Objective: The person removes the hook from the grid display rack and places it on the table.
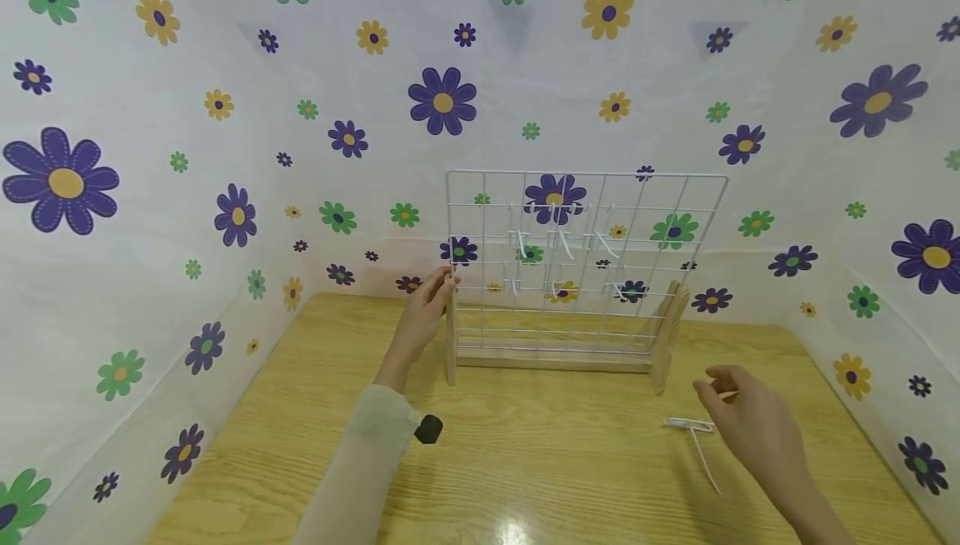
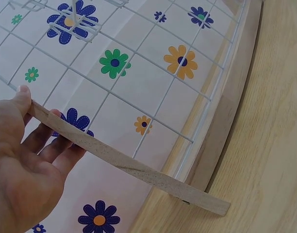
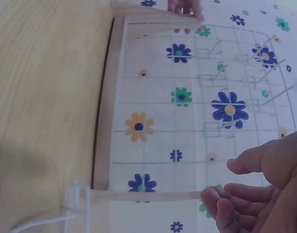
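A white wire grid rack [image 1: 585,312] stands upright in a wooden frame, with several white hooks [image 1: 562,245] hung on it in two rows. My left hand [image 1: 422,316] grips the left wooden upright [image 2: 139,170] near its top, thumb on one side and fingers on the other. To the right of the rack, my right hand [image 1: 757,424] hovers with loosely bent fingers and holds nothing. Beside it, a loose white wire hook [image 1: 693,427] lies on the table, its long prong pointing toward me; the right wrist view shows this hook [image 3: 78,211] at lower left.
The rack stands toward the back of a wood-grain table [image 1: 540,453]. A white cloth with printed flowers [image 1: 375,95] encloses the back and both sides. A small black object [image 1: 428,429] sits at my left cuff.
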Tool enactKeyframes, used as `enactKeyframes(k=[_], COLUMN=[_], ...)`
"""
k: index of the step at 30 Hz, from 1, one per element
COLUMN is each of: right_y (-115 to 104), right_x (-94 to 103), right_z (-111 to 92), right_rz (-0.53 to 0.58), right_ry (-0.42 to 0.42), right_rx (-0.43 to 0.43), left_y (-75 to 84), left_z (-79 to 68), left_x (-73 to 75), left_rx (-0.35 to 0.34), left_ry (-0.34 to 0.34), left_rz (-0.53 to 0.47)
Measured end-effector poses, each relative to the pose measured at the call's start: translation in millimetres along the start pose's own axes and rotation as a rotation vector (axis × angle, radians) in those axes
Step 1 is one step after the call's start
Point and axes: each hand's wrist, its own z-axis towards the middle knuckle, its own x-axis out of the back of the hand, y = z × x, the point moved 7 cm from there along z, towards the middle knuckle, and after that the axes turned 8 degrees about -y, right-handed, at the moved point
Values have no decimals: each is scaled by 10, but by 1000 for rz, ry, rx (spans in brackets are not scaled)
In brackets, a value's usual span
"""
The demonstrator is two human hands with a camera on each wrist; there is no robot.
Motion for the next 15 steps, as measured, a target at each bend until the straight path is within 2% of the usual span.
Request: enactKeyframes(k=[15], right_y=[-677], right_x=[263], right_z=[302], right_rz=[50], right_ry=[189], right_rx=[167], left_y=[-28], left_z=[0], left_x=[6], left_rx=[1], left_ry=[4], left_rz=[-5])
